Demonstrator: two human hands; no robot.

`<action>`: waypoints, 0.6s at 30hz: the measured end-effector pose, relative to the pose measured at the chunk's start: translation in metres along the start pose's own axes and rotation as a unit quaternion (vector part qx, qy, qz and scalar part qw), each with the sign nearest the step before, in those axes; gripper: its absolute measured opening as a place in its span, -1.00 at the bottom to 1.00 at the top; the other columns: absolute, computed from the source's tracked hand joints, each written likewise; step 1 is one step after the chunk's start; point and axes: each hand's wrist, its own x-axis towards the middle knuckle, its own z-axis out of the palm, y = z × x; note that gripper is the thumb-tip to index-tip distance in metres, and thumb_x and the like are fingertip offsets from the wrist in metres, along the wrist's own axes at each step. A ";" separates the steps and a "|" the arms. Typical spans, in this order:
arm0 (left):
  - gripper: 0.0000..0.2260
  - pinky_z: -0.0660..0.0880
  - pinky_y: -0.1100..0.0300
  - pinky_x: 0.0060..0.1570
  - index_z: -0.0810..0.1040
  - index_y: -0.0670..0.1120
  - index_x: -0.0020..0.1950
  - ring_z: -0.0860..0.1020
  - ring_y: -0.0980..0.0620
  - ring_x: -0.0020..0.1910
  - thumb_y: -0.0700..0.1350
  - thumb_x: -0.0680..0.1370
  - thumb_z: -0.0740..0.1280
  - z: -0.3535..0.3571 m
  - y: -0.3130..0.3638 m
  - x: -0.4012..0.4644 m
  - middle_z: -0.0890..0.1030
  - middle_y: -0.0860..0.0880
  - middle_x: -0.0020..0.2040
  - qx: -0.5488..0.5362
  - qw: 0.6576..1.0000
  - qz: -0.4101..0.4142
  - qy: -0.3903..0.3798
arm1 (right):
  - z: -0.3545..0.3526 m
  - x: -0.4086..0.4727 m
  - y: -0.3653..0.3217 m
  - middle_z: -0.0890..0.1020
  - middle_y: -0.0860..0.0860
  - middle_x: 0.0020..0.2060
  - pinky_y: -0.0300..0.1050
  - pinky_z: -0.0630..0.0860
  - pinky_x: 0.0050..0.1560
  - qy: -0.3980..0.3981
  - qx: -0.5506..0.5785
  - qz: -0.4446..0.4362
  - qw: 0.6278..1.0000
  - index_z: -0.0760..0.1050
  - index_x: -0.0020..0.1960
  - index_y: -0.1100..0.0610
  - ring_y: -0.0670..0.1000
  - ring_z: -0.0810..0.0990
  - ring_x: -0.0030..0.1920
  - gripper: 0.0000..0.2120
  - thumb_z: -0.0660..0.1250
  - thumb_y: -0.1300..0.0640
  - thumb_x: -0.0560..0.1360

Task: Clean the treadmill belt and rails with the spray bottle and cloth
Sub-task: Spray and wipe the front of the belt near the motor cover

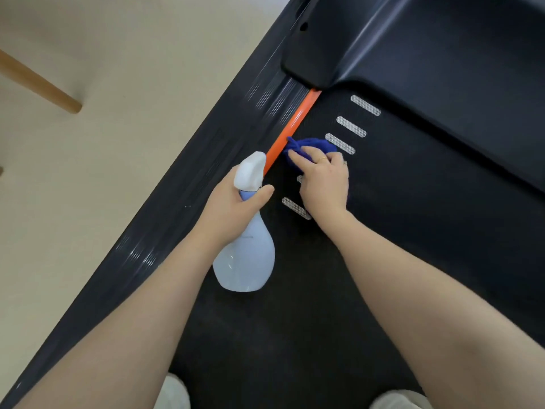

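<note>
Using the orange strip (290, 132) as the reference point here. Way off to its left there's pale flooring (103, 143) with a wooden furniture leg (38, 82) poking in, well apart from the treadmill. Right against the strip's left edge runs the dark ribbed side rail (182, 184), catching some glare.

The left hand (233, 208) sits at the lower end of the strip, fingers wrapped round the neck of a white spray bottle (246, 255) with a lilac collar. Thumb's curled over the front; the nozzle head covers the strip's lower end, and the bottle's fat base hangs over the belt (398, 231).

Just right of the strip, the right hand (324, 184) presses a bunched blue cloth (309, 144) onto the belt, fingers curled over it, ring on one finger. The cloth touches the strip's edge. White dashed markings (351, 126) on the belt run further right, and the black motor cover (442, 54) sits above the strip's top end.
</note>
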 end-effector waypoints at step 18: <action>-0.68 0.32 0.57 -0.19 0.43 -0.02 0.28 0.46 0.23 -0.06 -0.13 0.53 0.35 0.037 0.025 -0.028 0.46 0.20 -0.01 0.043 0.998 0.047 -0.025 | -0.033 -0.134 0.058 0.64 0.02 0.08 -0.10 0.43 -0.32 -0.051 -0.057 -0.177 0.981 0.61 0.12 -0.04 0.17 0.57 -0.17 -0.49 0.46 0.29 0.21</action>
